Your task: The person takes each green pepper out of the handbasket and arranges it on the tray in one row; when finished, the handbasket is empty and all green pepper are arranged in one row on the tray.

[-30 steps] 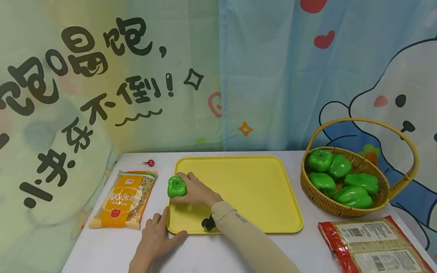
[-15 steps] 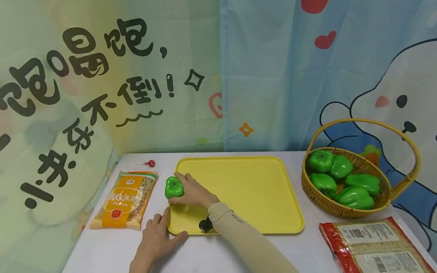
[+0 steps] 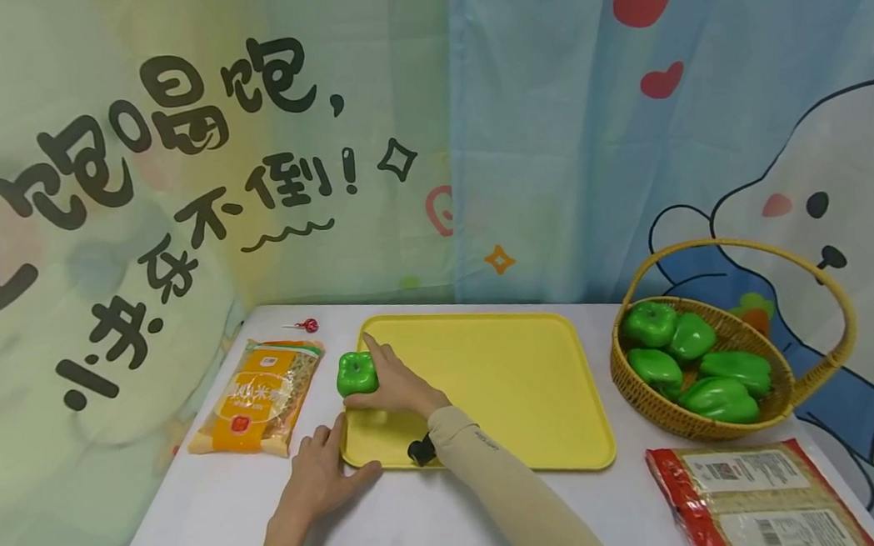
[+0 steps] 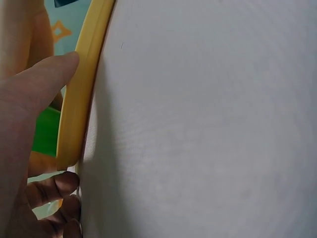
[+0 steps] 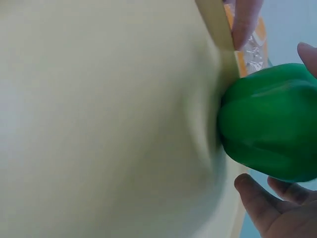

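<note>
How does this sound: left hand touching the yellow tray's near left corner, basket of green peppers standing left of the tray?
One slip: the basket of green peppers stands right of the yellow tray, as the head view shows. The left hand does touch the tray's near left corner.

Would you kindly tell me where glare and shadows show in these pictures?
Head: glints on the green peppers in the basket; left wrist: shadow on the table along the yellow tray; right wrist: soft shadow on the tray by the lone pepper.
</note>
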A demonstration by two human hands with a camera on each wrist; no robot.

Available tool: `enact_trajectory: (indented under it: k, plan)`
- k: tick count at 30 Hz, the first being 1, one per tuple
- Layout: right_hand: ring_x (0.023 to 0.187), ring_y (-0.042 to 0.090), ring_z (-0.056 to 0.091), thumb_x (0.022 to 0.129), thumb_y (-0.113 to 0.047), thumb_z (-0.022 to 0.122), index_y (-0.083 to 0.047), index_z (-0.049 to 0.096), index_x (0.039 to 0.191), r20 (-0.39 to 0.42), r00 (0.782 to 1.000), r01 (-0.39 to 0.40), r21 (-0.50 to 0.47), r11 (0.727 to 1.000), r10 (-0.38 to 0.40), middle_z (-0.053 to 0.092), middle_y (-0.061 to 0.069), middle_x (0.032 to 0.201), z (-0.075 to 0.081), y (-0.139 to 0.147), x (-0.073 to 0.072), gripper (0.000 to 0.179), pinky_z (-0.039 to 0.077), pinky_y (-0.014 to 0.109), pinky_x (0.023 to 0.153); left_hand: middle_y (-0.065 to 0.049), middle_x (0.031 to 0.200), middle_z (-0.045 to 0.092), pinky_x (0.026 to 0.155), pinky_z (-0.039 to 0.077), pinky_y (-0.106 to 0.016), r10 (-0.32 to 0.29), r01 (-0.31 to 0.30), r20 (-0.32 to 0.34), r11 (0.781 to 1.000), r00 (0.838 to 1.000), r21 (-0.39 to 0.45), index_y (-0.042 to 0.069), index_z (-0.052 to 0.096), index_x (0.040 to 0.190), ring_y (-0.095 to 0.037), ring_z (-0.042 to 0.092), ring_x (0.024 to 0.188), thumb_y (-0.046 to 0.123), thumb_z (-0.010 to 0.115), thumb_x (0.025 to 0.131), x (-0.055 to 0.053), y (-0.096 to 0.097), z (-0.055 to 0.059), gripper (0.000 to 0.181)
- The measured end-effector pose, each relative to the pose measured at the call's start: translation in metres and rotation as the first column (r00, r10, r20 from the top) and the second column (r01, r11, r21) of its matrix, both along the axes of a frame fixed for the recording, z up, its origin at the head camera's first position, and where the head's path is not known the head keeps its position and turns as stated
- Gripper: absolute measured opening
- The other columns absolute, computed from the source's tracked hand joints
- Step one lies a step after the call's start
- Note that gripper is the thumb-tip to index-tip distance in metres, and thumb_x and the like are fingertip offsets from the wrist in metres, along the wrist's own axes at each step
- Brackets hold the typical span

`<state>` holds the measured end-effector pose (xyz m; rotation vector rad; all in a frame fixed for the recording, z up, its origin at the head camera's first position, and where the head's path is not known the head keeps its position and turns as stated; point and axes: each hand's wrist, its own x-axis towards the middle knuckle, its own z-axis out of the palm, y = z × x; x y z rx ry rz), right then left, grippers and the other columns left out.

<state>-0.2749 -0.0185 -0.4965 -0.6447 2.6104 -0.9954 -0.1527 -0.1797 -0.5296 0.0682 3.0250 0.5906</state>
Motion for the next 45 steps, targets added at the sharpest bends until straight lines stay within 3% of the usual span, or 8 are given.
enact_trajectory:
  k: [10, 16, 22, 29, 33, 40, 45]
  plan:
    - [0.151, 0.032, 0.033, 0.086, -0.056, 0.072, -0.02, 0.001, 0.163, -0.119, 0.992, -0.042, 0.001, 0.999, 0.042, 0.021, 0.014, 0.166, 0.031, 0.055, 0.022, 0.111, 0.039, 0.05, 0.116, -0.017, 0.124, 0.056, 0.085, 0.049, -0.051, -0.006, 0.006, -0.004, 1.0, 1.0, -0.001, 0.006, 0.036, 0.155, -0.03, 0.051, 0.1, 0.073, 0.068, 0.079, 0.0, 0.001, 0.001, 0.106]
    - [0.146, 0.03, 0.041, 0.088, -0.053, 0.071, -0.021, 0.009, 0.163, -0.152, 0.988, -0.006, -0.002, 1.0, 0.005, 0.027, 0.008, 0.164, 0.046, 0.102, 0.039, 0.102, 0.042, 0.05, 0.113, -0.018, 0.128, 0.056, 0.089, 0.048, -0.053, 0.0, 0.0, 0.007, 1.0, 1.0, 0.012, 0.006, 0.036, 0.155, -0.031, 0.051, 0.104, 0.072, 0.068, 0.079, 0.001, -0.001, 0.0, 0.106]
    - [0.143, 0.03, 0.045, 0.09, -0.051, 0.069, -0.02, 0.022, 0.161, -0.198, 0.979, 0.052, 0.002, 0.999, -0.05, 0.032, 0.006, 0.16, 0.055, 0.148, 0.053, 0.091, 0.044, 0.051, 0.11, -0.018, 0.123, 0.056, 0.084, 0.047, -0.051, 0.005, -0.005, 0.008, 1.0, 1.0, 0.011, 0.005, 0.036, 0.155, -0.03, 0.05, 0.099, 0.073, 0.068, 0.079, 0.006, -0.004, 0.005, 0.107]
    - [0.133, 0.036, 0.052, 0.09, -0.046, 0.072, -0.011, 0.034, 0.156, -0.346, 0.928, 0.156, 0.018, 0.988, -0.14, 0.043, 0.014, 0.151, 0.059, 0.216, 0.067, 0.083, 0.048, 0.055, 0.104, -0.018, 0.123, 0.056, 0.085, 0.046, -0.052, -0.012, 0.012, 0.021, 1.0, 1.0, 0.008, 0.005, 0.035, 0.155, -0.031, 0.05, 0.1, 0.075, 0.066, 0.079, 0.005, 0.001, 0.004, 0.108]
    - [0.131, 0.039, 0.053, 0.09, -0.043, 0.073, -0.008, 0.037, 0.153, -0.392, 0.898, 0.224, 0.016, 0.974, -0.2, 0.044, 0.017, 0.148, 0.059, 0.251, 0.068, 0.081, 0.047, 0.058, 0.102, -0.017, 0.123, 0.056, 0.086, 0.046, -0.051, -0.006, 0.006, 0.035, 1.0, 0.999, 0.01, 0.005, 0.034, 0.156, -0.03, 0.05, 0.101, 0.075, 0.066, 0.079, 0.004, 0.003, 0.003, 0.109]
    - [0.138, 0.049, 0.039, 0.094, -0.043, 0.069, -0.004, 0.031, 0.155, -0.345, 0.883, 0.357, 0.05, 0.933, -0.319, 0.034, 0.026, 0.153, 0.07, 0.308, 0.066, 0.082, 0.04, 0.067, 0.105, -0.017, 0.124, 0.056, 0.085, 0.046, -0.05, 0.003, -0.003, 0.036, 1.0, 0.999, 0.007, 0.005, 0.034, 0.156, -0.029, 0.049, 0.1, 0.073, 0.067, 0.079, 0.004, 0.003, 0.004, 0.108]
    - [0.138, 0.055, 0.034, 0.095, -0.045, 0.065, 0.0, 0.028, 0.156, -0.354, 0.848, 0.443, 0.067, 0.894, -0.394, 0.029, 0.033, 0.154, 0.076, 0.346, 0.059, 0.085, 0.035, 0.072, 0.103, -0.017, 0.124, 0.056, 0.085, 0.046, -0.05, 0.001, -0.001, 0.04, 1.0, 0.999, 0.003, 0.005, 0.034, 0.156, -0.029, 0.049, 0.1, 0.073, 0.068, 0.079, 0.004, 0.002, 0.004, 0.108]
